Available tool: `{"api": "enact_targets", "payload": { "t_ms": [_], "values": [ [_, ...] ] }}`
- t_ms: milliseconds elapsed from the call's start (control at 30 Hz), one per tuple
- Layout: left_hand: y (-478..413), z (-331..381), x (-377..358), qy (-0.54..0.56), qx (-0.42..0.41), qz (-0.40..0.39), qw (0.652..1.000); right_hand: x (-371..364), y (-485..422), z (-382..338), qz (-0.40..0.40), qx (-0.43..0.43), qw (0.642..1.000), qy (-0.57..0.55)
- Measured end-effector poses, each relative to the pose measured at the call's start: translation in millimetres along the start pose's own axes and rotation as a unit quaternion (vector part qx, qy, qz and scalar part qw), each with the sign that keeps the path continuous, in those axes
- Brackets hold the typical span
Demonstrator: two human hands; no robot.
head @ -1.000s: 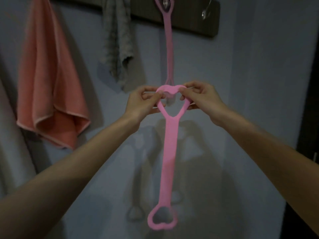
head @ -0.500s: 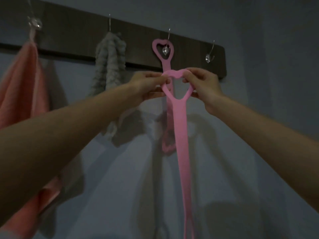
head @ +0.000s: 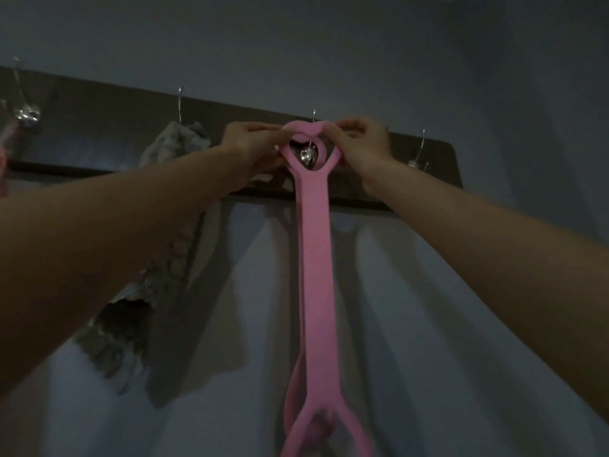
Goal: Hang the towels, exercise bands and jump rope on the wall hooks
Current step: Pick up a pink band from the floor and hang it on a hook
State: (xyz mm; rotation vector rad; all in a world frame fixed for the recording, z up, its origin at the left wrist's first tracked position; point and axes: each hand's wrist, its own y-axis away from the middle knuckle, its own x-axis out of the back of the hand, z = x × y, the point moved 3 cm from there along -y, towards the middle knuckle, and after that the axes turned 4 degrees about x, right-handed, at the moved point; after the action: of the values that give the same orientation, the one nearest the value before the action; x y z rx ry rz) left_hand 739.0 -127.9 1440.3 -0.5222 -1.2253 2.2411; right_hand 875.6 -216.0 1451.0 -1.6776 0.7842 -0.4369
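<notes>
Both of my hands pinch the heart-shaped top loop of a pink exercise band (head: pixel 316 258). My left hand (head: pixel 250 143) grips the loop's left lobe and my right hand (head: pixel 362 143) grips its right lobe. The loop is held around the third metal hook (head: pixel 308 155) on a dark wooden rack (head: pixel 99 140). A second pink band (head: pixel 291 394) hangs on that same hook, mostly hidden behind the first. A grey towel (head: pixel 174 146) hangs from the second hook, partly behind my left forearm. No jump rope is in view.
A bare metal hook (head: pixel 417 161) sits at the rack's right end. At the far left, another hook (head: pixel 24 113) holds a pink cloth (head: pixel 4 143) that is cut off by the frame edge. Plain pale wall lies below and right of the rack.
Both hands have lifted the band's heart loop up from chest height to the third hook. My view has tilted upward toward the rack.
</notes>
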Motion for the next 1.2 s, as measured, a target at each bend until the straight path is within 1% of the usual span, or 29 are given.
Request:
{"api": "enact_targets", "payload": {
  "t_ms": [100, 333, 433, 500, 633, 700, 800, 867, 967, 1033, 1067, 1133, 1200],
  "values": [
    [-14.4, -4.2, 1.0, -0.014, -0.008, 0.018, 1.0, -4.0, -15.1, 10.5, -0.001, 0.014, 1.0, 0.011],
    [-24.8, -20.4, 9.5, -0.052, 0.014, 0.048, 0.997, -17.8, -29.3, 44.0, -0.008, -0.01, 0.999, -0.035],
    [-24.9, -26.6, 14.2, -0.065, 0.006, 0.052, 0.996, -24.3, -30.5, 52.7, 0.0, -0.005, 0.999, -0.043],
    [-24.1, -32.5, 15.2, -0.076, -0.006, 0.059, 0.995, -25.7, -28.8, 55.5, 0.007, 0.015, 0.999, -0.029],
    [-20.4, -43.5, 14.5, -0.094, -0.028, 0.072, 0.993, -27.2, -15.7, 58.1, 0.013, 0.054, 0.998, 0.032],
    [-18.5, -46.8, 14.3, -0.098, -0.038, 0.08, 0.991, -28.1, -9.9, 57.8, 0.026, 0.055, 0.998, 0.034],
    [-14.8, -47.8, 12.3, -0.149, -0.064, 0.112, 0.98, -26.5, -2.8, 55.2, 0.048, 0.041, 0.997, 0.036],
    [-12.1, -50.0, 12.4, -0.173, -0.075, 0.127, 0.974, -24.6, 2.4, 54.6, 0.048, 0.034, 0.997, 0.045],
    [1.2, -50.0, 11.7, -0.241, -0.119, 0.122, 0.955, -22.3, 13.4, 51.8, 0.025, 0.035, 0.993, 0.111],
    [16.0, -46.9, 8.4, -0.292, -0.16, 0.089, 0.939, -19.3, 24.0, 46.2, 0.0, 0.037, 0.99, 0.137],
    [23.5, -45.1, 6.3, -0.336, -0.182, 0.067, 0.922, -17.1, 31.0, 41.8, -0.014, 0.041, 0.988, 0.148],
    [36.9, -45.0, 4.9, -0.434, -0.214, 0.029, 0.875, -11.8, 48.5, 31.4, -0.045, 0.05, 0.981, 0.18],
    [49.6, -45.3, 7.2, -0.467, -0.224, -0.004, 0.855, -5.9, 67.9, 20.6, -0.066, 0.057, 0.971, 0.22]
  ]
}}
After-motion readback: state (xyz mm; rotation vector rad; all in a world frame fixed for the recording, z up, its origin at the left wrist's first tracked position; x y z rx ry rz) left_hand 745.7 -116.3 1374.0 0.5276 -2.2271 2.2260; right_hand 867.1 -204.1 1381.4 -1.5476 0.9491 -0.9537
